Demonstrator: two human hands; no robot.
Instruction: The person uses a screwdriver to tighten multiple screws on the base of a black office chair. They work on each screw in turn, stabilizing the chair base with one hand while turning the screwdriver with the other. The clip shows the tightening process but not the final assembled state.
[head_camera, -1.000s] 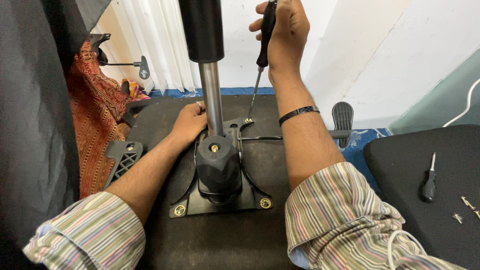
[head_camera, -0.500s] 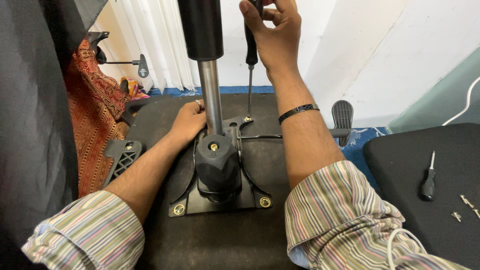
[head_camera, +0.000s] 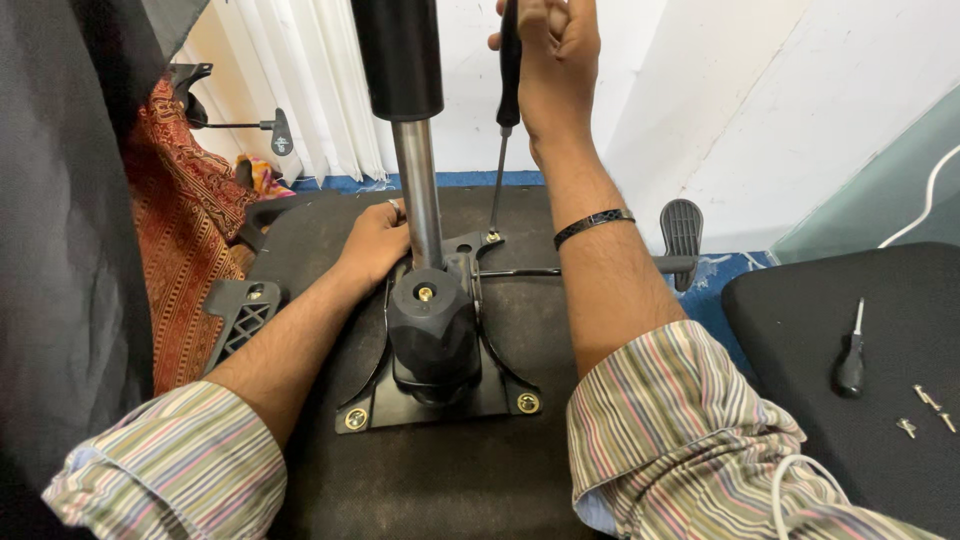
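My right hand (head_camera: 552, 62) grips the black handle of a long screwdriver (head_camera: 504, 120), held upright. Its tip rests on a screw at the far right corner of a black metal chair mechanism plate (head_camera: 500, 395). The plate lies on the underside of a black chair seat (head_camera: 450, 480). My left hand (head_camera: 375, 243) rests flat on the seat at the plate's far left corner, next to the chrome gas cylinder (head_camera: 417, 195) that rises from the plate's middle. A black lever with a paddle end (head_camera: 681, 232) sticks out to the right behind my forearm.
A second black cushion (head_camera: 800, 330) at the right carries a small screwdriver (head_camera: 852, 360) and several loose screws (head_camera: 925, 405). A black plastic bracket (head_camera: 240, 312) and red patterned cloth (head_camera: 185, 240) lie at the left. White wall and a blue floor strip are beyond.
My right hand has shifted left and brought the screwdriver from a slant to upright over the far right screw. The left hand has stayed put.
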